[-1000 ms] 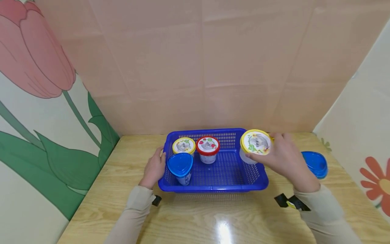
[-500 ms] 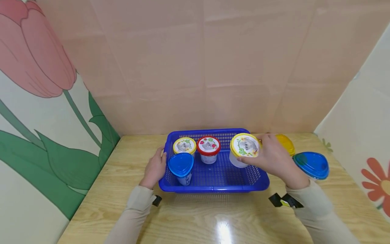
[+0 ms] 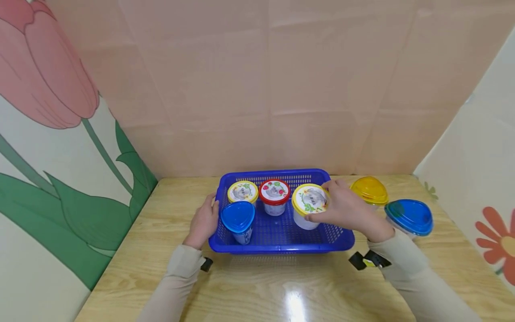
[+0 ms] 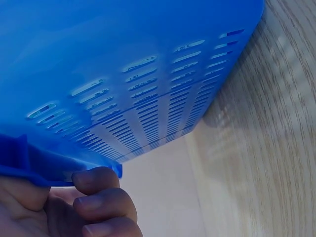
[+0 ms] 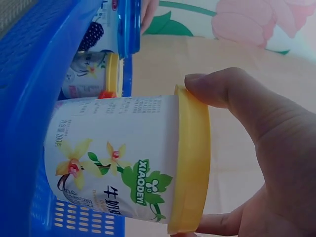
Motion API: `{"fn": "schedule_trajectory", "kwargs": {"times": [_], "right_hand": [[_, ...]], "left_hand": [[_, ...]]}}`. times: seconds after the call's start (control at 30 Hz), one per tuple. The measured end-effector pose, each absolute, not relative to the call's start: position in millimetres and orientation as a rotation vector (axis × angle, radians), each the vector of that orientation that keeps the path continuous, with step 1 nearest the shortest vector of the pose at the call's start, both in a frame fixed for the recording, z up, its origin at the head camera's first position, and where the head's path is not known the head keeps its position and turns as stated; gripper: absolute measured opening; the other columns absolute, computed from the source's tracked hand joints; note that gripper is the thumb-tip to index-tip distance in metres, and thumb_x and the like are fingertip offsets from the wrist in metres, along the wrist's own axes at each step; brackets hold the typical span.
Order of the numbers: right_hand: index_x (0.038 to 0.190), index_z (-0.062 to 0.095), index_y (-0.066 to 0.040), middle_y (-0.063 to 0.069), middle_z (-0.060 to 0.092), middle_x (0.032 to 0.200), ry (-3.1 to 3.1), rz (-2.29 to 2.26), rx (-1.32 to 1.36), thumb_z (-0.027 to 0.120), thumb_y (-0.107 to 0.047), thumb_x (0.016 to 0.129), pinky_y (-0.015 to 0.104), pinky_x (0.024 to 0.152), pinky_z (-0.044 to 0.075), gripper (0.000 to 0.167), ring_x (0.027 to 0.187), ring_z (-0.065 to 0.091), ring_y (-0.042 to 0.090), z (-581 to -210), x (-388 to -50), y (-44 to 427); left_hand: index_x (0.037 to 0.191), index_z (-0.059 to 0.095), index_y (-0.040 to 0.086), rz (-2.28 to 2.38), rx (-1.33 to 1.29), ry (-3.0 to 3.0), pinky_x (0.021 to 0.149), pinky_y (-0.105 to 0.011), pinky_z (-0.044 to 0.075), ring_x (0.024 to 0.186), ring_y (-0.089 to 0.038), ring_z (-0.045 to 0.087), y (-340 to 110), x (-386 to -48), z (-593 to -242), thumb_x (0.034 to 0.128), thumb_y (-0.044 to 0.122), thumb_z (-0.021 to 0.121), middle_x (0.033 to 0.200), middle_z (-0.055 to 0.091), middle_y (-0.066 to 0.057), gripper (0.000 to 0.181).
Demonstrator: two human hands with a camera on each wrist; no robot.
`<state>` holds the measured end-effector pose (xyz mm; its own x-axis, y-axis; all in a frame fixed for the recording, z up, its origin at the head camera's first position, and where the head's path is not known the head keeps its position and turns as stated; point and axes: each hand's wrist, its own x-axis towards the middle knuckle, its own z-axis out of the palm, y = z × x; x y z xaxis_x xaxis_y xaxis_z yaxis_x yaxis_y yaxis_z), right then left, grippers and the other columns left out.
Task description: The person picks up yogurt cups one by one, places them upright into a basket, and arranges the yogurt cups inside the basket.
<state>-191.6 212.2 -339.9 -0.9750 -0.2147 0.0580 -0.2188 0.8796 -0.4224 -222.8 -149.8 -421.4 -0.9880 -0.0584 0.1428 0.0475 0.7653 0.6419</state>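
In the head view a blue basket point(image 3: 281, 248) holds a yellow-lidded tub point(image 3: 242, 191), a red-lidded tub point(image 3: 274, 191) and a blue-lidded cup point(image 3: 238, 217) toward its left. My right hand point(image 3: 348, 208) pinches the yellow lid rim of another tub point(image 3: 310, 200), upright inside the basket's right half. The right wrist view shows thumb and fingers on opposite sides of the lid of this flower-printed tub point(image 5: 113, 158). My left hand point(image 3: 204, 221) grips the basket's left rim; its curled fingers point(image 4: 106, 202) show under the rim in the left wrist view.
Right of the basket, a yellow-lidded container point(image 3: 369, 190) and a blue-lidded container point(image 3: 409, 217) stand on the wooden table point(image 3: 249, 286). A draped wall rises behind the basket, with painted walls at either side.
My right hand has moved left and slightly toward me with the tub, from over the basket's right edge to inside it. The yellow-lidded container at right has come into view. My left hand stays put.
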Motion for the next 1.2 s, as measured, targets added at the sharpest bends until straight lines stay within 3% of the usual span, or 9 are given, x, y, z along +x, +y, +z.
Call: {"fn": "schedule_trajectory", "kwargs": {"times": [0.43,0.6,0.9,1.2], "right_hand": [[0.119,0.057,0.005,0.015,0.058,0.106,-3.058,0.645,0.543,0.086,-0.060,0.064,0.037,0.072,0.049,0.090,0.090,0.053,0.025,-342.0,-205.6,201.3],[0.122,0.058,0.001,0.012,0.057,0.107,-3.104,0.603,0.572,0.085,-0.063,0.063,0.034,0.069,0.049,0.091,0.090,0.053,0.024,-341.2,-210.4,193.4],[0.123,0.059,0.002,0.013,0.057,0.111,-3.128,0.625,0.688,0.087,-0.061,0.062,0.041,0.082,0.050,0.092,0.096,0.053,0.025,-337.9,-216.3,176.3],[0.118,0.060,0.004,0.011,0.059,0.103,-3.089,0.622,0.844,0.088,-0.059,0.061,0.038,0.080,0.049,0.090,0.090,0.054,0.023,-344.2,-224.5,168.1]], "left_hand": [[0.148,0.044,0.004,-1.044,0.023,-2.821,0.083,-0.057,0.053,0.104,-0.043,0.067,-149.8,-219.7,-421.9,0.1089,0.028,0.037,0.125,0.064,-0.027,0.046],[0.148,0.043,0.004,-1.040,0.025,-2.828,0.082,-0.057,0.053,0.103,-0.043,0.067,-149.5,-219.7,-421.7,0.1090,0.028,0.037,0.124,0.064,-0.027,0.047],[0.147,0.046,0.005,-1.010,0.021,-2.814,0.084,-0.059,0.051,0.107,-0.045,0.065,-149.7,-221.2,-421.3,0.1085,0.027,0.038,0.127,0.063,-0.027,0.045],[0.147,0.045,0.006,-1.008,0.023,-2.824,0.085,-0.059,0.051,0.109,-0.045,0.064,-150.4,-222.0,-421.3,0.1084,0.027,0.038,0.128,0.063,-0.027,0.045]]}}
